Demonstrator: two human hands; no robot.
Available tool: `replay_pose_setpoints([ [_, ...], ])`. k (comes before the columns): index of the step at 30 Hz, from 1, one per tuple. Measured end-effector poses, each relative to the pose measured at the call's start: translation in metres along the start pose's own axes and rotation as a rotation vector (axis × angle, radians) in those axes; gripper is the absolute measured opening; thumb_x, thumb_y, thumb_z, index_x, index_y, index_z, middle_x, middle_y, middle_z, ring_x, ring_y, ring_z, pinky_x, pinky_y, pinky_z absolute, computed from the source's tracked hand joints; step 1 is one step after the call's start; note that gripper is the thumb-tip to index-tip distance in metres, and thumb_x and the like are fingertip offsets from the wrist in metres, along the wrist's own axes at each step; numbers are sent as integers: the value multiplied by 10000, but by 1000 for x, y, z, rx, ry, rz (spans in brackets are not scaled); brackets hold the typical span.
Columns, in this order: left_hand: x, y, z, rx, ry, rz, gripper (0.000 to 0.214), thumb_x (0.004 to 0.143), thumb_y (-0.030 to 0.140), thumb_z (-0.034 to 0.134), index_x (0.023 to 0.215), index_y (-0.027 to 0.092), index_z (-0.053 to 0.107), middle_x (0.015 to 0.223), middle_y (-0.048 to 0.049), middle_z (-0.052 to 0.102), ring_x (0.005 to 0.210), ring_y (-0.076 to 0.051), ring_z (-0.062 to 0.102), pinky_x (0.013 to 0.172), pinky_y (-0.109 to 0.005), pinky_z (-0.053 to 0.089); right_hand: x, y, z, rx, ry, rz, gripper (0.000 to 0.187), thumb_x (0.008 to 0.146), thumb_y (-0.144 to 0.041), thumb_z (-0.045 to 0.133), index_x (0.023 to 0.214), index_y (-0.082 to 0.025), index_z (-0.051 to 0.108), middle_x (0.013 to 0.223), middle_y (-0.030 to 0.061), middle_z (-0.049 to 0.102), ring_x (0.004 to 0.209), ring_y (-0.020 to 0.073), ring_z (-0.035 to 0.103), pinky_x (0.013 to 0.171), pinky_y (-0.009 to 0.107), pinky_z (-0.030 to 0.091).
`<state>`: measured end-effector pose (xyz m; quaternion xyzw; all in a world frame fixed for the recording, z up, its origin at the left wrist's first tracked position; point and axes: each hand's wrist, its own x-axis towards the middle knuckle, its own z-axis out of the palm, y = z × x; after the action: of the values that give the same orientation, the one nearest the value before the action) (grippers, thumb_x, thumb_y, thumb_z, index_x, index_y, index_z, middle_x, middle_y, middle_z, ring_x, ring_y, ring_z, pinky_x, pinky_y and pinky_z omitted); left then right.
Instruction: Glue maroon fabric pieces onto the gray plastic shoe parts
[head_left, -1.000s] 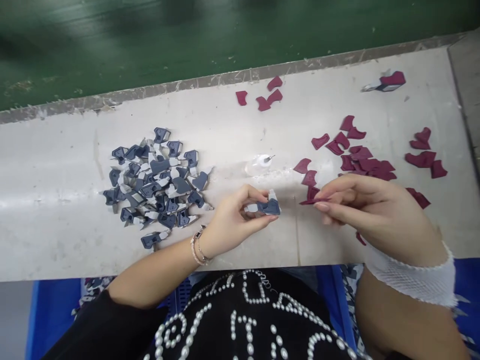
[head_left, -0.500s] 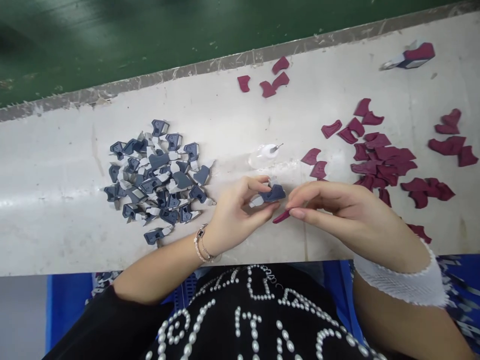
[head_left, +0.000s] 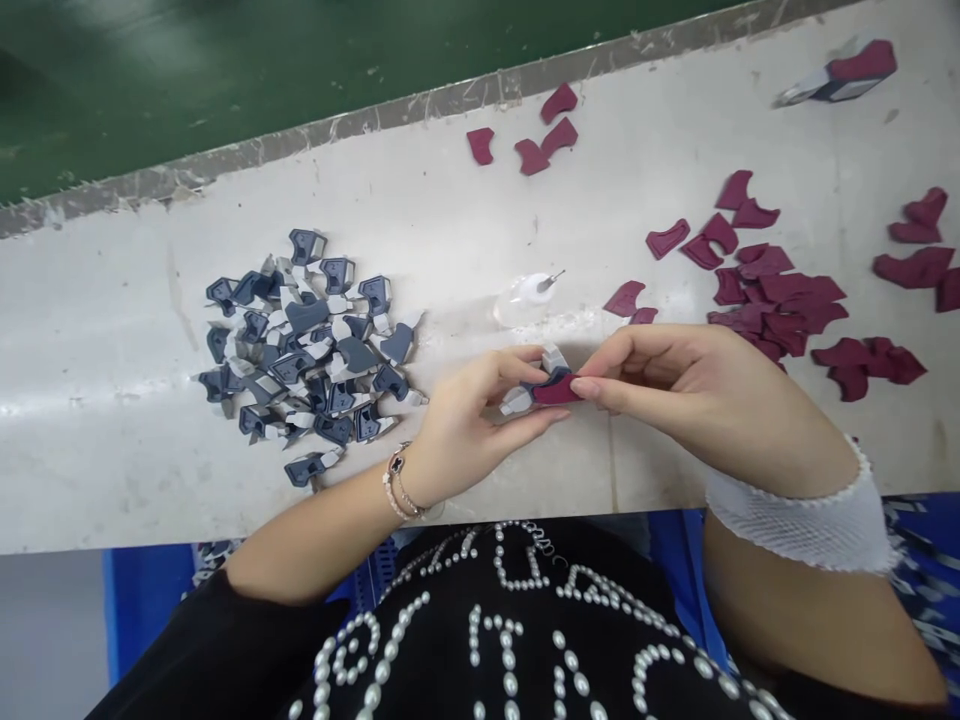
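Heap of dark grey pieces on white bench, far left. Left hand: thumb and fingers pinching grey piece, held just above bench, near middle. Maroon piece pressed against grey piece, pinched by right hand, fingers close together. Small plastic bottle just beyond hands. Maroon cutouts scattered further right. Mesh sleeve on right wrist.

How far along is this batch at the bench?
Done: one slate-blue piece with a maroon patch, far right. In hand: the left hand holds a slate-blue piece while the right hand sets a maroon patch on it. Remaining: the slate-blue heap and scattered maroon patches.
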<state>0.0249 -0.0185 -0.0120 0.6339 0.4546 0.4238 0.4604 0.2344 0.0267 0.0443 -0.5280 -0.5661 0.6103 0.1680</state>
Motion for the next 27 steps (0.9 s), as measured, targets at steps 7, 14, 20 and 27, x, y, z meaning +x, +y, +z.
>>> replay_pose_setpoints([
  [7,1,-1,0,24,-13,54,285,820,258,819,1029,184,642,1073,-98,769,1112,-236,748,745,-226,657,2,2,-1,0,-22,24,241,819,-455,785,750,-230,733,721,8,713,679,158,646,604,286,501],
  [14,3,-4,-2,-73,-29,78,319,791,199,837,1046,189,646,1147,-99,758,1134,-233,741,863,-278,676,3,2,-1,43,5,21,266,795,-421,814,715,-211,672,689,-8,663,654,139,614,592,273,492],
  [20,5,-2,-3,-198,-38,100,363,752,137,853,1051,192,654,1121,-63,767,1178,-222,723,981,-315,652,6,3,-1,168,-100,-4,220,837,-409,790,916,-230,689,885,14,733,820,168,699,740,279,578],
  [27,4,-1,-4,-198,-54,107,377,747,102,852,1061,175,657,1188,-98,763,1157,-231,734,1006,-337,641,2,0,-1,40,-96,-8,190,895,-445,725,911,-258,753,946,15,756,914,189,706,765,278,575],
])
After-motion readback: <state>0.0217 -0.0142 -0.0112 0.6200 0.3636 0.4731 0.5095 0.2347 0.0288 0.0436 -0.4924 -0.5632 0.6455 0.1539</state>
